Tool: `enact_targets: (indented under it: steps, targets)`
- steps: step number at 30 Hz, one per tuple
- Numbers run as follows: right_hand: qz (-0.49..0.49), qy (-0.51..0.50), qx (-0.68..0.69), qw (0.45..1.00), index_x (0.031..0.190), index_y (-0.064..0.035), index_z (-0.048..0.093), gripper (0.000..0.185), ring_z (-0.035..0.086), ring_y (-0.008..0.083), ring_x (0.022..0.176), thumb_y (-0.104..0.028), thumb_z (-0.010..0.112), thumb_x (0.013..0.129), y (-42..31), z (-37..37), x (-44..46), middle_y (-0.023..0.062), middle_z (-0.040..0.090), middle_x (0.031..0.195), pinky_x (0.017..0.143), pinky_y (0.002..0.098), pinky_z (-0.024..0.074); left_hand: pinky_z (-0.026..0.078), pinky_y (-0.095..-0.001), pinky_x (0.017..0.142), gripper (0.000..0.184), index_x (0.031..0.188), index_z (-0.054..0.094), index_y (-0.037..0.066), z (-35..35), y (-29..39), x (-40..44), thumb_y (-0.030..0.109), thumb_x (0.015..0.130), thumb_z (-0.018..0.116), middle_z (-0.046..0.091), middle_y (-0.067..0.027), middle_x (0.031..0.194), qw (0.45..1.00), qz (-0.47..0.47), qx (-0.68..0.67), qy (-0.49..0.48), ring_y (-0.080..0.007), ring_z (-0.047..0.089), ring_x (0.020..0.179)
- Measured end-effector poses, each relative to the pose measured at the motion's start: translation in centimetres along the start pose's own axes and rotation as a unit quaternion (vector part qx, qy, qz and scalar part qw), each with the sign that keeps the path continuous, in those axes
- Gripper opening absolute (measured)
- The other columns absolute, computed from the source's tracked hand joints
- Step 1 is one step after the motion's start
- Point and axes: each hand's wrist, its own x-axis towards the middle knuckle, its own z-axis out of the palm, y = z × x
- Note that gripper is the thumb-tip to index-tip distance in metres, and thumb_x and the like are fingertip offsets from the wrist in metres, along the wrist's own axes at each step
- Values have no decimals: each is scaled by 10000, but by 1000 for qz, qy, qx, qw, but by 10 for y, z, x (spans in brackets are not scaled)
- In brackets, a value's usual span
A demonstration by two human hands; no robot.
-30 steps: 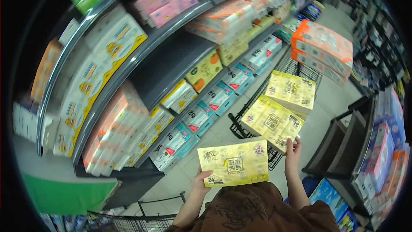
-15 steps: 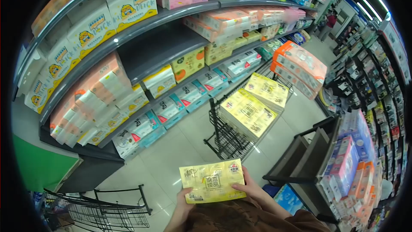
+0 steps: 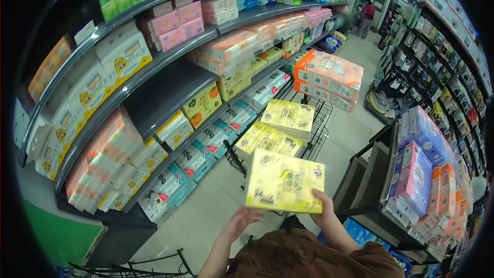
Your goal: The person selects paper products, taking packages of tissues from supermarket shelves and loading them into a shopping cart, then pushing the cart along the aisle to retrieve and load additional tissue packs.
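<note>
A yellow pack of paper tissues (image 3: 285, 180) is out in front of my body, its printed broad face turned up. My right hand (image 3: 323, 210) grips its lower right corner, thumb on top; the fingers underneath are hidden. Below the pack's lower left corner is my left hand (image 3: 242, 222), fingers apart and holding nothing. Just beyond the held pack, similar yellow tissue packs (image 3: 288, 118) lie in two stacks on a black wire cart (image 3: 321, 128). At the cart's far end sit large orange-and-white tissue packs (image 3: 329, 74).
Shelves of tissue packs line the left side, with a bare dark shelf section (image 3: 164, 90). A dark rack (image 3: 368, 177) and blue-purple boxes (image 3: 417, 164) stand at right. Another wire cart (image 3: 154, 265) is at bottom left. A person (image 3: 366, 19) stands far down the aisle.
The tissue pack has moved up and forward, nearer the cart stacks. My left hand has let go of it; my right hand still grips it. The camera view has shifted.
</note>
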Motion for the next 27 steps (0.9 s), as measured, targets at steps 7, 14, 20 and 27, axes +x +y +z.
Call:
enact_targets:
  steps: [7,14,20,27]
  targets:
    - [-119,67,98,986,1409,-38,418,553,584,270,1184,-296,566,942,-137,-41,82,124,570,1345,1000,405,460,377,-388,1087,554,1457,382,48,42,-21,65,299,986,532,557,-144,1327,979,-114,168,28,-248,512,1255]
    - [-119,90,-6,989,1414,-62,412,540,554,267,1228,-282,578,949,-227,-111,236,114,548,1367,1024,407,449,345,-395,1112,590,1464,368,35,149,-20,165,264,956,563,565,-153,1283,988,-34,143,-38,-243,501,1259]
    - [-201,93,-94,971,1442,-7,290,668,502,267,1264,-142,649,896,-240,-99,349,152,476,1395,1048,397,421,314,-408,1129,636,1459,358,20,183,-24,202,300,935,588,557,-169,1270,994,27,108,22,-282,487,1275]
    - [-78,46,-193,977,1433,12,255,743,485,302,1270,-151,701,862,-195,-120,397,185,421,1411,1059,403,402,329,-427,1119,604,1439,373,14,178,-34,210,303,942,561,560,-195,1259,981,61,125,134,-299,490,1269]
